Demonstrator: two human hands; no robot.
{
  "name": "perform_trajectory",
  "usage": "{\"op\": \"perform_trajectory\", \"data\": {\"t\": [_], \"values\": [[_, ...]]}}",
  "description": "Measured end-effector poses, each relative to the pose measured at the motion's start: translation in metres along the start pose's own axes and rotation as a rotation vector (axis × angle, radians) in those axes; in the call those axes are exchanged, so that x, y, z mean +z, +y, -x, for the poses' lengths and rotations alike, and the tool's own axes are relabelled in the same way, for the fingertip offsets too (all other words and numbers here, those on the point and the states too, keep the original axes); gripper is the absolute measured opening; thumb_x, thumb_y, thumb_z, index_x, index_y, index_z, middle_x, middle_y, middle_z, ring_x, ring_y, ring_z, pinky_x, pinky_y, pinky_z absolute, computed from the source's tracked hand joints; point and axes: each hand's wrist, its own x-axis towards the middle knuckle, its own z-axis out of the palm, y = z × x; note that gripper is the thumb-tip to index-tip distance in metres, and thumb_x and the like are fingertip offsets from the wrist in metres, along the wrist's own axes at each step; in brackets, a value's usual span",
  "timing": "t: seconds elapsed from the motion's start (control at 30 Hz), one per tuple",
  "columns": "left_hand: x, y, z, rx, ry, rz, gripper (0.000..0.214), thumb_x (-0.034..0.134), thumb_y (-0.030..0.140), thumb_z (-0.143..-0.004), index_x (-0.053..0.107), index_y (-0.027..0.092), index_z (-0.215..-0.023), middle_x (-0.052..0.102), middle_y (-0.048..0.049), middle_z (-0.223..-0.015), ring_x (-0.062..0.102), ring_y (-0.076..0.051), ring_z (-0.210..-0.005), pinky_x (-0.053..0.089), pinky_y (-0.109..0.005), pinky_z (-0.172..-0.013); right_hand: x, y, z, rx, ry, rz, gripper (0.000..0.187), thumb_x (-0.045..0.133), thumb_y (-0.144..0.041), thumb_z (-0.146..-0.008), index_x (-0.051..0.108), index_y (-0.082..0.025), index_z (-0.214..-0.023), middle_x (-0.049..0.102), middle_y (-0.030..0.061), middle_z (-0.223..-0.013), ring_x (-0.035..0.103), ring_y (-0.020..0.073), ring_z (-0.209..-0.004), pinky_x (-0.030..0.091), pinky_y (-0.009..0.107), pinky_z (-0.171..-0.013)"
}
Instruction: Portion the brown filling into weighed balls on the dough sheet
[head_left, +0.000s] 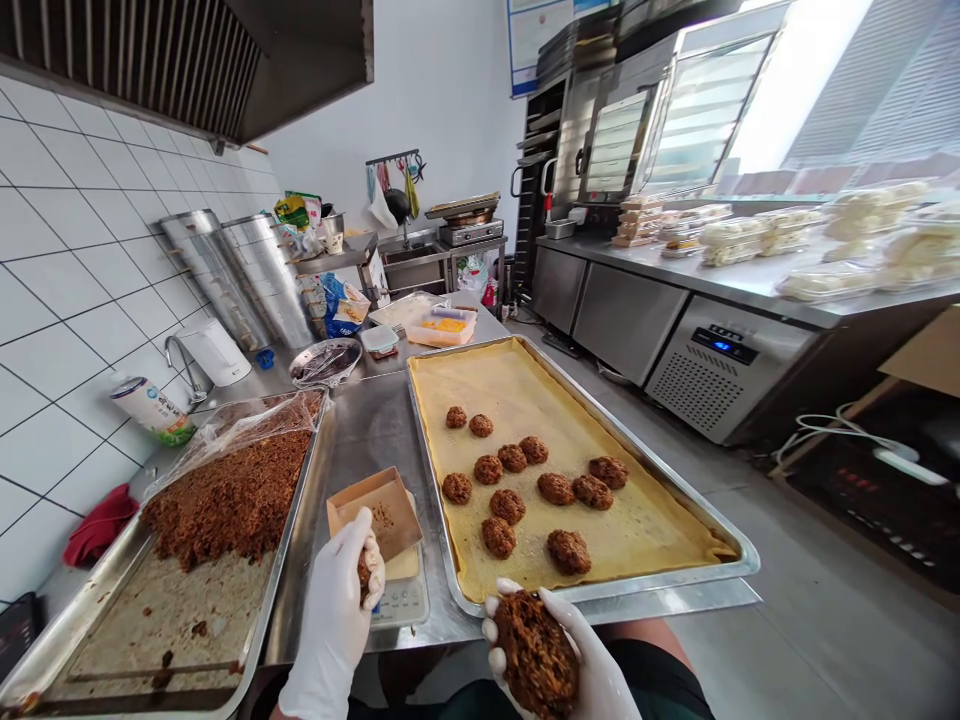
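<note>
My left hand (341, 595), in a white glove, is closed around a small lump of brown dough (364, 572), mostly hidden by the fingers. It hovers over a kitchen scale (405, 603) with an open cardboard box (405, 525) on it; crumbs lie in the box. My right hand (592, 650), also gloved, cups a larger lump of coarse brown dough (534, 650) near the tray's front edge. Several rough brown dough balls (508, 506) sit on the yellow-lined baking tray (637, 590). At left, a metal tray (172, 625) holds a heap of the same-looking crumbly mixture (225, 490).
Plastic film (247, 425) partly covers the heap. Behind stand a foil-like bowl (326, 362), a plastic tub (442, 330), a white kettle-shaped vessel (214, 352) and a can-shaped container (154, 408). A steel counter (757, 285) with clear packages runs along the right; a range hood (300, 70) overhangs the upper left.
</note>
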Motion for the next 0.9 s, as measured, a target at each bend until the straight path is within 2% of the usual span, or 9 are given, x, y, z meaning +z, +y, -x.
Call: {"op": "perform_trajectory", "data": {"t": [0.13, 0.2, 0.27, 0.37, 0.43, 0.53, 0.67, 0.8, 0.9], "values": [[-0.005, 0.002, 0.002, -0.090, -0.109, 0.082, 0.034, 0.075, 0.038, -0.080, 0.065, 0.019, -0.107, 0.070, -0.0038, -0.083, 0.063, -0.013, -0.063, 0.047, -0.022, -0.051, 0.000, -0.001, 0.004, -0.013, 0.009, -0.012, 0.025, 0.074, -0.030, -0.080, 0.073, -0.011, -0.097, 0.075, 0.0125, -0.087, 0.068, 0.0215, -0.074, 0.055, 0.031, -0.064], [-0.008, 0.001, 0.002, -0.116, -0.117, 0.114, 0.039, 0.076, 0.033, -0.079, 0.065, 0.020, -0.114, 0.074, -0.0076, -0.100, 0.064, -0.012, -0.066, 0.052, -0.023, -0.057, -0.001, 0.000, 0.005, -0.011, 0.005, -0.024, 0.025, 0.074, -0.032, -0.080, 0.073, -0.012, -0.095, 0.075, 0.0123, -0.086, 0.068, 0.0214, -0.073, 0.054, 0.030, -0.062], [-0.011, -0.002, 0.002, -0.119, -0.098, 0.159, 0.034, 0.072, 0.040, -0.083, 0.067, 0.019, -0.108, 0.075, -0.0076, -0.094, 0.052, -0.005, -0.047, 0.043, -0.017, -0.042, -0.004, 0.000, 0.004, -0.003, -0.015, -0.034, 0.025, 0.074, -0.033, -0.079, 0.074, -0.012, -0.094, 0.075, 0.0115, -0.085, 0.067, 0.0214, -0.072, 0.054, 0.030, -0.062], [-0.012, -0.005, 0.002, -0.174, -0.193, 0.233, 0.044, 0.059, 0.057, -0.088, 0.068, 0.014, -0.092, 0.066, -0.0029, -0.065, 0.028, -0.001, -0.030, 0.021, -0.016, -0.028, -0.006, 0.000, 0.002, 0.005, -0.038, -0.028, 0.027, 0.075, -0.035, -0.079, 0.074, -0.012, -0.094, 0.074, 0.0114, -0.085, 0.067, 0.0214, -0.073, 0.054, 0.030, -0.062], [-0.011, -0.006, 0.004, -0.205, -0.195, 0.274, 0.043, 0.060, 0.056, -0.088, 0.065, 0.014, -0.083, 0.061, -0.0014, -0.060, 0.040, -0.004, -0.034, 0.031, -0.016, -0.032, -0.007, -0.001, 0.002, 0.002, -0.034, -0.017, 0.030, 0.076, -0.037, -0.078, 0.074, -0.012, -0.095, 0.075, 0.0121, -0.087, 0.067, 0.0221, -0.075, 0.054, 0.030, -0.063], [-0.010, -0.005, 0.006, -0.190, -0.096, 0.235, 0.022, 0.075, 0.035, -0.081, 0.064, 0.018, -0.090, 0.071, -0.0054, -0.080, 0.066, -0.014, -0.063, 0.051, -0.020, -0.050, -0.005, -0.001, 0.003, 0.003, -0.018, -0.013, 0.032, 0.076, -0.038, -0.079, 0.073, -0.012, -0.097, 0.075, 0.0125, -0.088, 0.067, 0.0222, -0.076, 0.054, 0.030, -0.064], [-0.007, -0.005, 0.006, -0.072, -0.151, 0.150, 0.040, 0.081, 0.015, -0.071, 0.064, 0.021, -0.107, 0.072, -0.0045, -0.091, 0.058, -0.007, -0.060, 0.044, -0.013, -0.049, -0.004, -0.001, 0.004, 0.004, -0.023, -0.029, 0.031, 0.074, -0.039, -0.080, 0.072, -0.013, -0.096, 0.074, 0.0106, -0.086, 0.067, 0.0215, -0.075, 0.053, 0.029, -0.064], [0.000, -0.007, 0.004, -0.043, -0.185, 0.006, 0.042, 0.081, 0.024, -0.074, 0.064, 0.019, -0.112, 0.069, -0.0036, -0.090, 0.053, -0.005, -0.058, 0.040, -0.013, -0.047, -0.007, -0.002, 0.005, 0.011, -0.049, -0.040, 0.029, 0.072, -0.039, -0.082, 0.071, -0.013, -0.095, 0.074, 0.0093, -0.084, 0.067, 0.0207, -0.073, 0.052, 0.029, -0.062], [0.006, -0.016, 0.000, -0.138, -0.256, -0.102, 0.028, 0.074, 0.040, -0.081, 0.065, 0.016, -0.093, 0.067, -0.0046, -0.086, 0.060, -0.011, -0.067, 0.048, -0.020, -0.052, -0.010, -0.004, 0.004, 0.006, -0.077, -0.036, 0.029, 0.067, -0.040, -0.085, 0.071, -0.014, -0.096, 0.074, 0.0098, -0.084, 0.066, 0.0204, -0.072, 0.052, 0.028, -0.061]]}}
